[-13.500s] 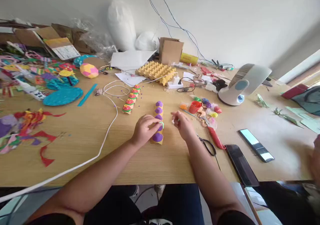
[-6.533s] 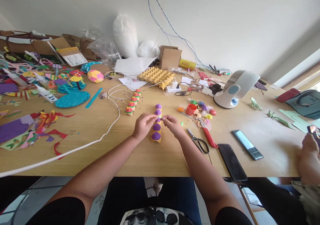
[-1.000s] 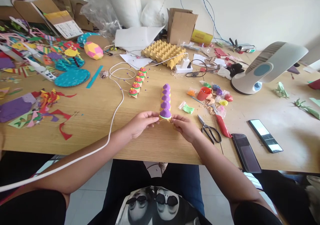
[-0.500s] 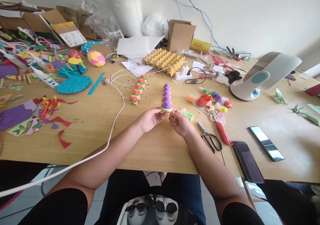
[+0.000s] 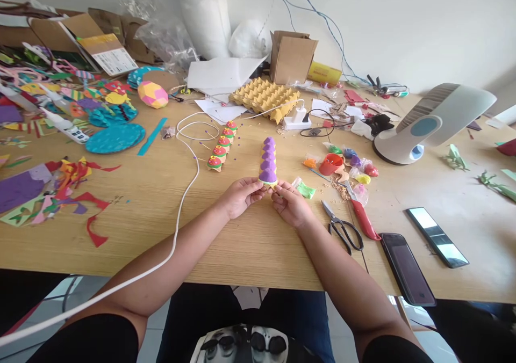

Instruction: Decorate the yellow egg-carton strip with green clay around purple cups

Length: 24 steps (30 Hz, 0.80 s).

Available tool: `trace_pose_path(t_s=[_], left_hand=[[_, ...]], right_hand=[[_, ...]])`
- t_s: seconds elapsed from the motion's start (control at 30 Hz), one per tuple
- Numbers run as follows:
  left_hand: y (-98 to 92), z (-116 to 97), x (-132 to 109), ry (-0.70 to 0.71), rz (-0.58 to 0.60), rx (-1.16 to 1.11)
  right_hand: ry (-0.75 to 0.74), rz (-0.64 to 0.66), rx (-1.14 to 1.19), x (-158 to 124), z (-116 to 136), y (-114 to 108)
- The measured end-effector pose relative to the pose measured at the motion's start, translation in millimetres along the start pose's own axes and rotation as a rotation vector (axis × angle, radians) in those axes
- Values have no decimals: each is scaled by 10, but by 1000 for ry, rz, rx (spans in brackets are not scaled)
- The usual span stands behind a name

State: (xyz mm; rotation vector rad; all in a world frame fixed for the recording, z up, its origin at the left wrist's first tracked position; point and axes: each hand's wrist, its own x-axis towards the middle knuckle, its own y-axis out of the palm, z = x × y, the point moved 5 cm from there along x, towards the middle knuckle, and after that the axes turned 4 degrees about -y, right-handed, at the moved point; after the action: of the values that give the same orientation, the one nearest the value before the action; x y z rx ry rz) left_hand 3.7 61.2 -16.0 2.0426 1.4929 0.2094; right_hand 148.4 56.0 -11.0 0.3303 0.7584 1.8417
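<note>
Pinching near end of purple-domed strip (image 5: 267, 162) over table (image 5: 237, 255), left hand (image 5: 243, 197) and right hand (image 5: 291, 204) bring fingertips closer together than second ago; pale-green band (image 5: 268, 182) apparently being pressed on.

Toward the middle — right of the red-and-green-domed cardboard strip (image 5: 223, 146) on the brown wooden counter (image 5: 242, 250) — is the purple-domed yellow cardboard strip (image 5: 268, 164). Behind both lies the yellow cardboard egg tray (image 5: 263, 95), before the brown cardboard box (image 5: 292, 61). Right of the purple-domed strip are the green packet (image 5: 306, 190) and, farther, the round red plastic cup (image 5: 331, 166). Near right, the black-handled metal scissors (image 5: 333, 220) lie left of the long red-handled metal tool (image 5: 364, 218); the white plastic fan (image 5: 430, 124) stands far right.
</note>
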Motion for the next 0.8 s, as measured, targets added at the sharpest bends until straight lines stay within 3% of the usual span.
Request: trace_pose_path(t_s=[0.8], left_hand=[[-14,33,-22,-25,-96,17]], right_hand=[[3,-35,-61,12,-51,9]])
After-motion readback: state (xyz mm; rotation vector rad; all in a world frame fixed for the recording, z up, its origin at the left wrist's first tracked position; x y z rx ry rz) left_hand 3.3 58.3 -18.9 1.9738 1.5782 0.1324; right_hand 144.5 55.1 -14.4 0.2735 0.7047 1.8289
